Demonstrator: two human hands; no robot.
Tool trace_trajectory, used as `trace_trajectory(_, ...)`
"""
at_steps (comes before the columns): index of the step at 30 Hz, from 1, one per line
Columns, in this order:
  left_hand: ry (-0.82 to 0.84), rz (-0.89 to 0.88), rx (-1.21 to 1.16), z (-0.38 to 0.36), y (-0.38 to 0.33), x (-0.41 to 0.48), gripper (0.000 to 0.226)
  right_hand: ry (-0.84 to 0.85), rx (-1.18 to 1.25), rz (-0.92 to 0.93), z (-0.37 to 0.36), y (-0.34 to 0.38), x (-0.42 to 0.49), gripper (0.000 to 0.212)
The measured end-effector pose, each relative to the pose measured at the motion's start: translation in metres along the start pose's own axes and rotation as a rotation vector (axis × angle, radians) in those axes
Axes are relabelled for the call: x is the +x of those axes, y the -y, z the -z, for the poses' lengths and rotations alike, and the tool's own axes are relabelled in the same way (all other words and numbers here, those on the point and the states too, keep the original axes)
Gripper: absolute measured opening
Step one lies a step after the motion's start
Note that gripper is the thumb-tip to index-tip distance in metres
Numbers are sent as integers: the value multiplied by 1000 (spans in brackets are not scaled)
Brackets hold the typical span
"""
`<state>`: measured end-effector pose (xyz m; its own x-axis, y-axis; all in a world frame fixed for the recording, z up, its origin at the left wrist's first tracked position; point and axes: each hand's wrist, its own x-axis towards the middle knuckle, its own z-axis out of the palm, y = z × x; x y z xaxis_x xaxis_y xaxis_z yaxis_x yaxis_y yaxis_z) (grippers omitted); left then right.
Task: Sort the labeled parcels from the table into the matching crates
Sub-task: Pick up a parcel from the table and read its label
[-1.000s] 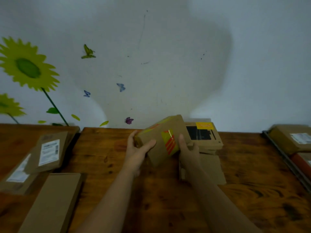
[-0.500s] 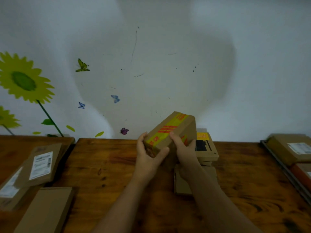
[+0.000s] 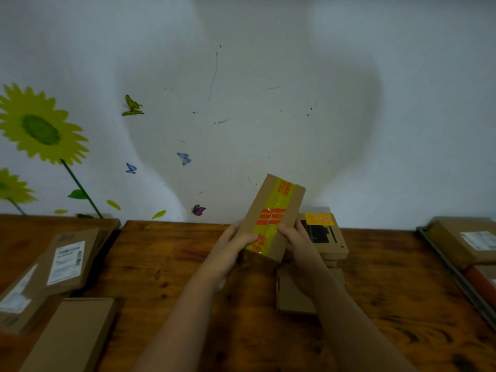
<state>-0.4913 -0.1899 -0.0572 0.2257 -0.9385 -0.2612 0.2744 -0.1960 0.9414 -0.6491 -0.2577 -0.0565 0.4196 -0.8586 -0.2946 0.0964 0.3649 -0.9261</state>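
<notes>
Both hands grip the lower end of one taped box [image 3: 271, 216], thumbs pressed on its yellow-taped face: left hand [image 3: 230, 253] at the left edge, right hand [image 3: 300, 245] at the right. The box is held above the table [image 3: 188, 264], just in front of a stack of boxes [image 3: 326, 238]. Its long axis runs up and away, tilted slightly right. No address label shows on this face, so it probably needs turning before sorting.

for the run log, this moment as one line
left hand: holds taped box | right hand: holds taped box | box: tilted, above table | shipping label: none showing
</notes>
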Motion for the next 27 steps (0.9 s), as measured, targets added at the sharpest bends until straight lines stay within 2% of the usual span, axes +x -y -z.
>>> trace_trajectory(1,-36,-49,30,-3,2,1,70,-19,2,9,-1,0,1,66)
trace_trajectory(3,-138,-157,130,-8,7,2,79,-67,35,10,-4,-1,4,95)
trace_trajectory(4,-196,-208,239,-9,10,3,87,-82,50,12,-6,-2,6,106)
trace_trajectory(6,-304,-288,499,-12,12,1,96,-103,61,31,-10,2,8,114)
trace_trajectory(8,-366,-359,646,-19,13,-3,99,-115,39,43,-13,5,10,110)
trace_trajectory(10,-388,-404,692,-27,13,-7,100,-113,-1,92,-19,7,11,90)
trace_trajectory(14,-407,-429,747,-32,15,-8,104,-119,-23,120,-25,4,13,92)
trace_trajectory(16,-388,-455,753,-31,14,-10,105,-134,-21,152,-24,3,12,87)
trace_trajectory(19,-225,-432,673,-22,9,-11,104,-165,-8,186,-18,9,9,75)
trace_trajectory(22,-74,-326,321,-15,0,-14,93,-155,29,146,-8,19,5,60)
trace_trajectory(25,-163,-173,34,-11,-10,-10,70,-51,-29,104,0,28,1,53)
trace_trajectory(27,-164,-79,-58,-4,-11,-3,77,34,-132,83,5,33,-1,51)
